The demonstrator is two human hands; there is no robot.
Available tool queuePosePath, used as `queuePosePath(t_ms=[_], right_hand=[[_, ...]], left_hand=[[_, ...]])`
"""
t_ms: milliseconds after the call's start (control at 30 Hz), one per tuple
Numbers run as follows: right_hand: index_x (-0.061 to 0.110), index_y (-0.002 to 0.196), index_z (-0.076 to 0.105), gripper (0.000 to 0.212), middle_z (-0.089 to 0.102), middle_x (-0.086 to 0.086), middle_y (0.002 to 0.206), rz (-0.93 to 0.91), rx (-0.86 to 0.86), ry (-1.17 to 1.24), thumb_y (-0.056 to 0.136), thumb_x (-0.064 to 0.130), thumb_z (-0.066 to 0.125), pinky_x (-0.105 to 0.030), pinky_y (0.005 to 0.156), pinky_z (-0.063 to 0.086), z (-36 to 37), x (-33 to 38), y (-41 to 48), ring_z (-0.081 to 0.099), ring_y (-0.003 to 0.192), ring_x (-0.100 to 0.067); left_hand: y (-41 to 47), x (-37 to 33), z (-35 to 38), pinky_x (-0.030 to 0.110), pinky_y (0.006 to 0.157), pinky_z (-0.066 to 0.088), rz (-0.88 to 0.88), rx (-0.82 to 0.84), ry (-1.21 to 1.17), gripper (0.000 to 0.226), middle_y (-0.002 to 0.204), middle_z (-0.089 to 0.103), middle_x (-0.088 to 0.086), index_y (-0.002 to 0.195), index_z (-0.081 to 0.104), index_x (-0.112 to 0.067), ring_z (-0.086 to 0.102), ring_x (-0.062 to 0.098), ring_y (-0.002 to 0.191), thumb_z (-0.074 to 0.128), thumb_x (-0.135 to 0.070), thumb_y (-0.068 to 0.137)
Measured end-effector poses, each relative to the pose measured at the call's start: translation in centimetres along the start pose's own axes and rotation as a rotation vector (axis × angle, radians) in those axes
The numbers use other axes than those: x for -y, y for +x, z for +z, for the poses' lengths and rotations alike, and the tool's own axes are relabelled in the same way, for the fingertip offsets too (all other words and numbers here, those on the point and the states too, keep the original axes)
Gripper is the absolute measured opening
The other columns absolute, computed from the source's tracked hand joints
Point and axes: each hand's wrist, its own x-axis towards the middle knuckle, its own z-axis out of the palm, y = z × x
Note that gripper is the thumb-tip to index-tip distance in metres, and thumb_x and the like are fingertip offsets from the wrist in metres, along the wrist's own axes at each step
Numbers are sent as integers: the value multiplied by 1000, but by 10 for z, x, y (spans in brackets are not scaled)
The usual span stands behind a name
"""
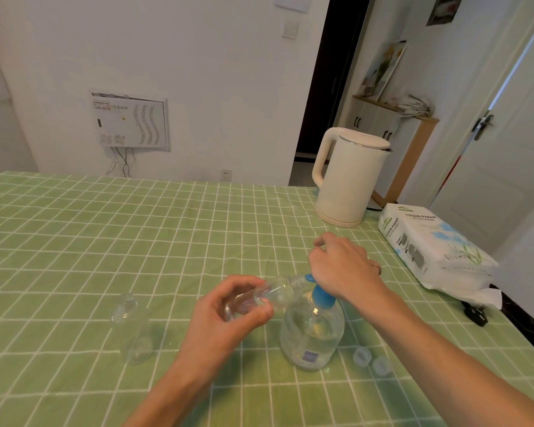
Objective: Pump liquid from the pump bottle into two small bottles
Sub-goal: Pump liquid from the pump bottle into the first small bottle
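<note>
Clear round pump bottle (312,334) with a blue pump head stood on the green checked tabletop (105,241). Just left of it, the left hand (232,306) had its grip closed round a small clear plastic bottle (279,291), tilted almost flat, mouth at the blue spout. Right hand (342,269) lay over the pump head, its grip hidden, so could not tell; second small clear bottle (134,331) stood upright well left of the pump bottle, two pale caps (362,355) just right.

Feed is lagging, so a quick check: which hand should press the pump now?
Right. The right hand sits on top of the blue pump, while the left hand holds the small bottle tilted with its mouth at the spout.
</note>
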Motion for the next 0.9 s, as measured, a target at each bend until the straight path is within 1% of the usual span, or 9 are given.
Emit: queuePosePath(t_ms=[167, 267, 400, 567, 733, 900], right_hand=[[27, 131, 53, 42, 52, -4, 130, -12, -32, -11, 92, 29, 37, -57, 109, 28, -3, -1, 2, 42, 124, -31], [28, 127, 55, 40, 53, -3, 130, 5, -21, 14, 93, 27, 36, -57, 108, 31, 0, -1, 2, 43, 122, -31], [27, 124, 57, 37, 54, -3, 127, -1, -5, 4, 93, 27, 36, -58, 109, 30, 5, 0, 1, 44, 119, -30], [27, 132, 53, 43, 52, -4, 132, 8, -13, -3, 93, 29, 36, -58, 109, 30, 2, -1, 2, 42, 124, -32], [27, 135, 51, 45, 51, -5, 132, -17, -52, -28, 92, 31, 37, -58, 110, 28, -3, -1, 5, 42, 126, -32], [28, 134, 51, 44, 51, -4, 134, -10, -28, -15, 93, 31, 35, -58, 108, 30, 1, -3, 6, 41, 126, -31]], left_hand=[[-1, 0, 0, 15, 75, 56, 3, 4, -4, 39, 106, 80, -3, 104, 78, -31, 72, 2, 84, 85, -43, 68], [1, 2, -1, 15, 75, 56, 3, 1, 7, 39, 107, 80, -4, 105, 78, -33, 72, 1, 86, 85, -45, 68], [0, 2, -2, 16, 76, 57, 0, -1, 17, 38, 109, 80, -5, 105, 78, -34, 73, 4, 89, 85, -46, 69], [-1, 1, -1, 15, 79, 57, -2, 5, 14, 39, 110, 80, -5, 106, 77, -34, 74, 5, 93, 86, -46, 69], [-1, -1, 0, 15, 77, 56, -5, 6, -4, 40, 108, 80, -4, 106, 78, -32, 72, 2, 88, 86, -45, 69], [0, 0, -1, 14, 76, 56, -10, -2, -12, 39, 108, 80, -4, 103, 78, -32, 72, 2, 88, 86, -44, 67]])
